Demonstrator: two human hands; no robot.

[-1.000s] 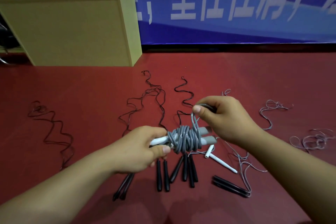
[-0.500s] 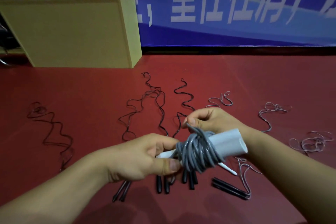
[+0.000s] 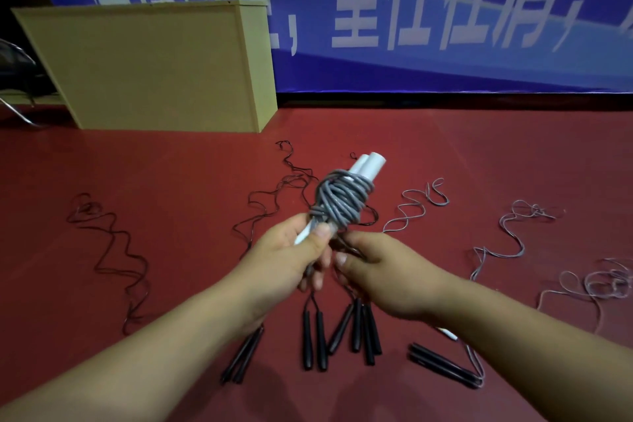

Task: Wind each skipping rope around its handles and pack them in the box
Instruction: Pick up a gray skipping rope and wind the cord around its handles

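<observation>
Far left of the hands, a dark rope snakes loose across the red floor; beyond it stands the tan box, well apart from both hands. The left hand is closed around the white handles of a skipping rope, whose grey cord is wound in a thick bundle just above the thumb, the handle ends pointing up and away. The right hand curls just beside the left one, below the bundle; whether it grips anything cannot be told. Beneath both hands lie black handles in pairs. To the right, pale ropes trail loose.
</observation>
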